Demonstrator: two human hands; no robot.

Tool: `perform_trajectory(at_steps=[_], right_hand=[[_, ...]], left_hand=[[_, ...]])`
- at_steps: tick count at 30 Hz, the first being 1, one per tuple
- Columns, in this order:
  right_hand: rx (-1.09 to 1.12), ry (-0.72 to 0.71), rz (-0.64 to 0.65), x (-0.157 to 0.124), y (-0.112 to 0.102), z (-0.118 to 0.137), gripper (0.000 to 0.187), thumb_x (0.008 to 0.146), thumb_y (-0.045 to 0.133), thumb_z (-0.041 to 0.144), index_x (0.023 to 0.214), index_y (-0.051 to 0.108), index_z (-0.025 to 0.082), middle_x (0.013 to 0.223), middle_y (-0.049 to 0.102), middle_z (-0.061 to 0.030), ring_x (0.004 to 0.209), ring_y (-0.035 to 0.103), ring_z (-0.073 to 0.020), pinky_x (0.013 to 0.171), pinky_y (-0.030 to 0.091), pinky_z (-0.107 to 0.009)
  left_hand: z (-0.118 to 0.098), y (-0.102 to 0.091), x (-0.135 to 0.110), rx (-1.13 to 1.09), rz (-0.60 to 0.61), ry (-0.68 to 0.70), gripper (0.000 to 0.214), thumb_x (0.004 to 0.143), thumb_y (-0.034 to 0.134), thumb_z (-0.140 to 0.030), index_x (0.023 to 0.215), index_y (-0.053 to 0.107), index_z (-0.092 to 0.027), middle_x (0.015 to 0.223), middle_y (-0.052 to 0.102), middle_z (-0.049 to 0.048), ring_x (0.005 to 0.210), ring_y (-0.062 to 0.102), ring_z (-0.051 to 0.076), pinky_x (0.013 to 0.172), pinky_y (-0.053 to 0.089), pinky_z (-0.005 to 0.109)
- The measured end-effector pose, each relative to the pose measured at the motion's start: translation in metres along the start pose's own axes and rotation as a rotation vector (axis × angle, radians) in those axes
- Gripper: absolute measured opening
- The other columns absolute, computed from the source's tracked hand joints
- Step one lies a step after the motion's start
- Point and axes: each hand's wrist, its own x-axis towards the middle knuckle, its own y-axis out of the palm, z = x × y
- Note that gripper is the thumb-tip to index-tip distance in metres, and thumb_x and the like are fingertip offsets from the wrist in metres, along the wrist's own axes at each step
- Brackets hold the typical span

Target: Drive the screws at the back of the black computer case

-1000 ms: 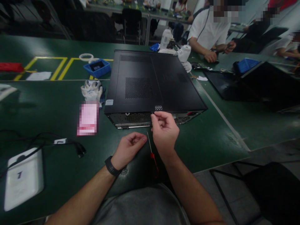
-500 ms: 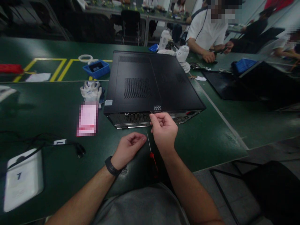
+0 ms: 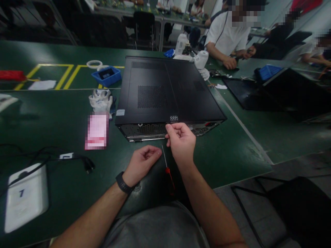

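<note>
On the green table (image 3: 217,162) lie a black computer case (image 3: 188,86), a screwdriver (image 3: 168,171) nearer, gloves (image 3: 101,100) left of the case, and a white box (image 3: 27,206) near left.

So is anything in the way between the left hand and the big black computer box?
Nothing visible stands between the left hand and the black computer case. The screwdriver lies off to the side, between that hand and the right hand.
</note>
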Motion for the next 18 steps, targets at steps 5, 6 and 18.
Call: perform_trajectory(at_steps=[5, 6, 18], right_hand=[[-0.021, -0.018, -0.007, -0.002, -0.003, 0.002, 0.027, 0.084, 0.075, 0.043, 0.08, 0.062, 0.02, 0.06, 0.062, 0.0056, 0.046, 0.05, -0.0069, 0.044, 0.037, -0.021], [-0.028, -0.021, -0.009, -0.003, -0.004, 0.002, 0.027, 0.085, 0.075, 0.044, 0.081, 0.061, 0.021, 0.06, 0.062, 0.0057, 0.046, 0.05, -0.0069, 0.045, 0.037, -0.021], [-0.715, 0.009, 0.417, -0.062, -0.068, -0.022, 0.028, 0.09, 0.068, 0.039, 0.112, 0.066, 0.022, 0.074, 0.064, 0.0027, 0.062, 0.057, -0.0124, 0.06, 0.045, -0.027]], left_hand=[[0.0, 0.0, -0.001, 0.025, -0.008, 0.025, 0.047, 0.077, 0.08, -0.06, 0.09, 0.076, -0.015, 0.072, 0.071, 0.0017, 0.062, 0.056, 0.009, 0.058, 0.046, 0.021], [0.001, 0.0, -0.001, 0.032, -0.01, 0.032, 0.046, 0.078, 0.079, -0.059, 0.09, 0.076, -0.015, 0.072, 0.071, 0.0018, 0.062, 0.057, 0.009, 0.058, 0.046, 0.021], [-0.001, -0.002, -0.002, 0.24, -0.161, 0.3, 0.025, 0.088, 0.072, -0.043, 0.093, 0.077, -0.018, 0.076, 0.074, 0.0026, 0.061, 0.062, 0.011, 0.057, 0.049, 0.023]])
